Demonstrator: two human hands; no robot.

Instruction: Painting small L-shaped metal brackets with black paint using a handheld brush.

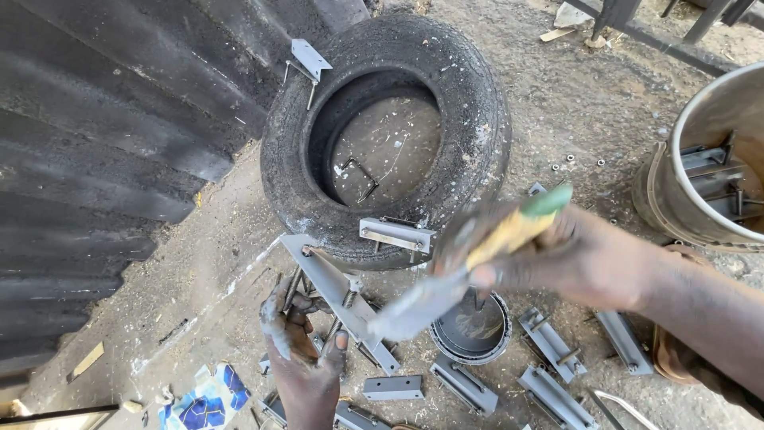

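Grey-painted metal bracket [338, 299] sits gripped in left hand [301, 350], long axis running far-left to near-right. Right hand [549, 255] fingers closed on paintbrush [469, 275], bristles touching bracket's right end. Paint can [471, 328] just right, tyre [386, 135] beyond.

A worn black rubber tyre [386, 135] lies on sandy ground beside dark corrugated metal sheeting [103, 135] and a dented metal drum [700, 159].

You are in an outdoor metalwork yard: bare dirt ground [573, 103], a worn black rubber tyre [469, 119], a dark corrugated metal sheet wall [103, 143] and scattered grey-painted steel brackets [553, 346].
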